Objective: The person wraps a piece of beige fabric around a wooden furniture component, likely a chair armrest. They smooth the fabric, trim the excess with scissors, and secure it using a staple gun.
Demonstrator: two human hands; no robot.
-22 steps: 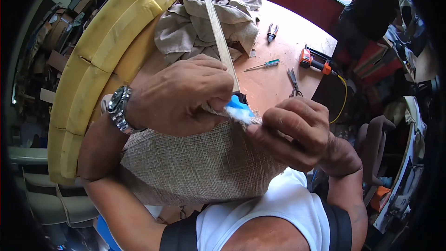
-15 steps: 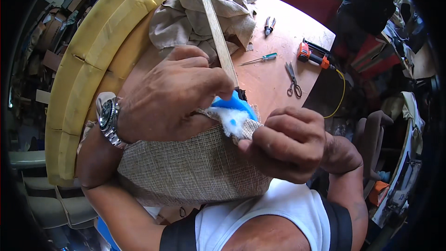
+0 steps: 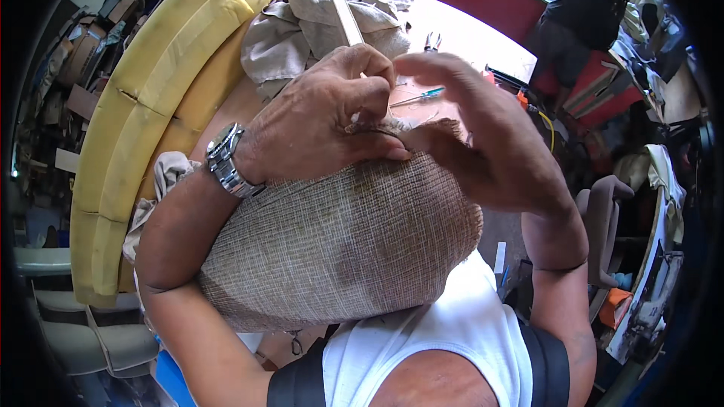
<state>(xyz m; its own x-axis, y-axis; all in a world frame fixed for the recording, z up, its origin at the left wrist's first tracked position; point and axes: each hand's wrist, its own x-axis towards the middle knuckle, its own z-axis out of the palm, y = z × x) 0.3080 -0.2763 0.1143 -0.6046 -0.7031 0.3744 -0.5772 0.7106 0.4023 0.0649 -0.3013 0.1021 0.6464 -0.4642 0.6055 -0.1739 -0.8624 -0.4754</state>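
A beige woven burlap-like cover, on a padded piece, rests against my white shirt. My left hand, with a metal watch on its wrist, pinches the cover's far edge. Its thumb lies flat along that edge and its fingers are curled. My right hand arches over the far right corner of the cover. Its fingers are stretched out and slightly blurred, and its thumb side is against the cloth. Behind my hands, a wooden strip is partly hidden.
Yellow foam curves along the left. Crumpled beige cloth lies on the far table. A green-handled screwdriver and partly covered pliers lie beyond my hands. Another person stands at the far right.
The cover's far edge has risen, and the white wadding and blue foam no longer show. My right hand has moved up and away from me, its fingers unfolding from a pinch.
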